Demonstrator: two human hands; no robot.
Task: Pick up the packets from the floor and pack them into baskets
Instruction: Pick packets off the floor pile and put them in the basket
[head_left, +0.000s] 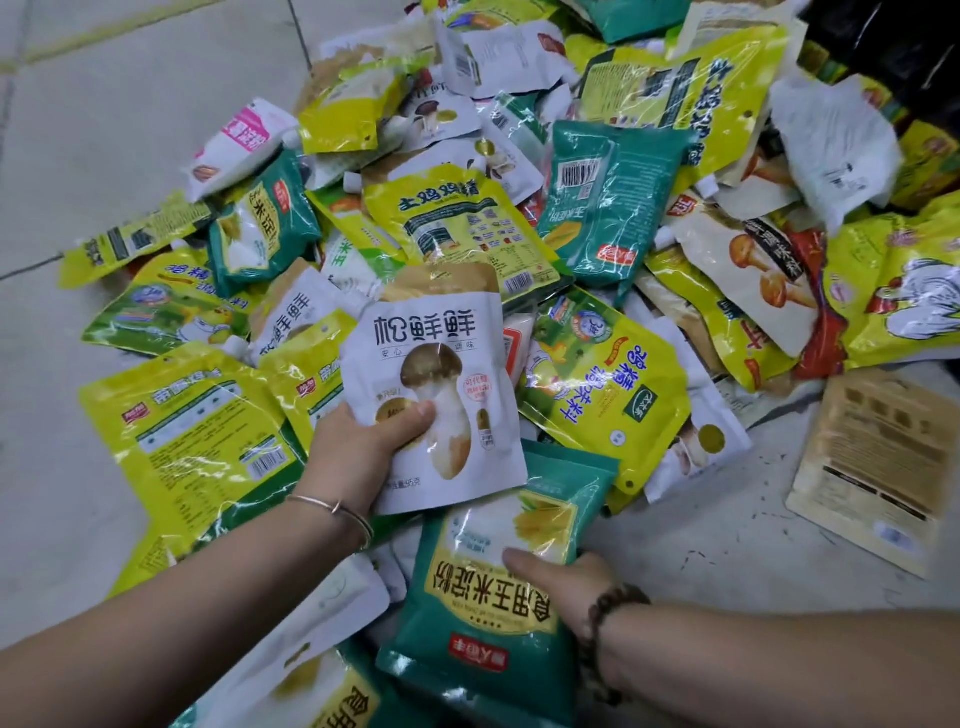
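A pale tiled floor (130, 130) carries a heap of packets (457, 218). The left hand (358, 452) grips a white mushroom packet (441, 364) above it; the right hand (566, 582) grips a green packet (483, 597) at the heap's near edge.

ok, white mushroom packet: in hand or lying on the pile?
In hand. The left hand grips the white mushroom packet at its lower edge, thumb across the front.

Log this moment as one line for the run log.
left hand: holds white mushroom packet | right hand: grips green corn-starch packet | packet pile: on floor
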